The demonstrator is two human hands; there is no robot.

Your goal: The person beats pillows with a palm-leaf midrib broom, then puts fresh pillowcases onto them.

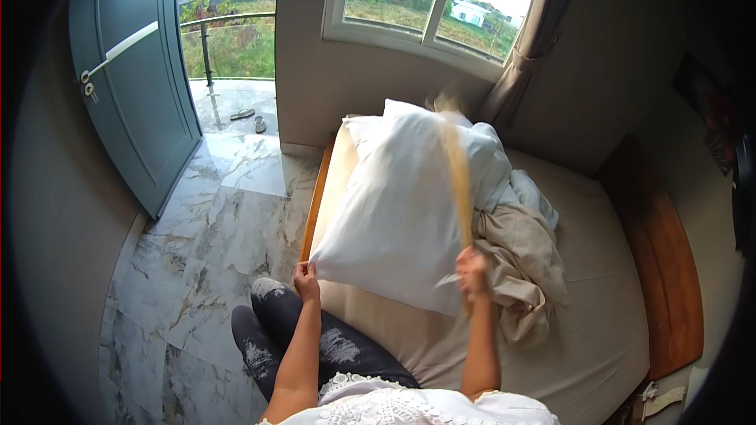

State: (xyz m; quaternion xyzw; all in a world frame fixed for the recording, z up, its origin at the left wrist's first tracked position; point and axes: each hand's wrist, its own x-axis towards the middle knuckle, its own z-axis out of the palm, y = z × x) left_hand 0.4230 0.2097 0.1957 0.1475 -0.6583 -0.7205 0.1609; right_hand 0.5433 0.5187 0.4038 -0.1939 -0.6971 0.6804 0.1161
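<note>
A large white pillow point(394, 205) lies tilted on the bed, its far end against other white bedding. My left hand point(306, 279) pinches the pillow's near left corner. Near the opposite corner, my right hand point(472, 271) is wrapped round a long yellowish stick point(458, 181), which is blurred by motion and reaches up across the pillow's right side. The stick's far tip is too smeared to make out. Just right of my right hand is a crumpled beige cloth point(524, 267).
The bed point(591, 291) has a beige sheet and a wooden headboard point(661, 267). At the left, a grey door point(130, 71) stands open to a balcony with sandals point(242, 114). A window point(433, 0) with a tied curtain point(535, 39) is behind the bed.
</note>
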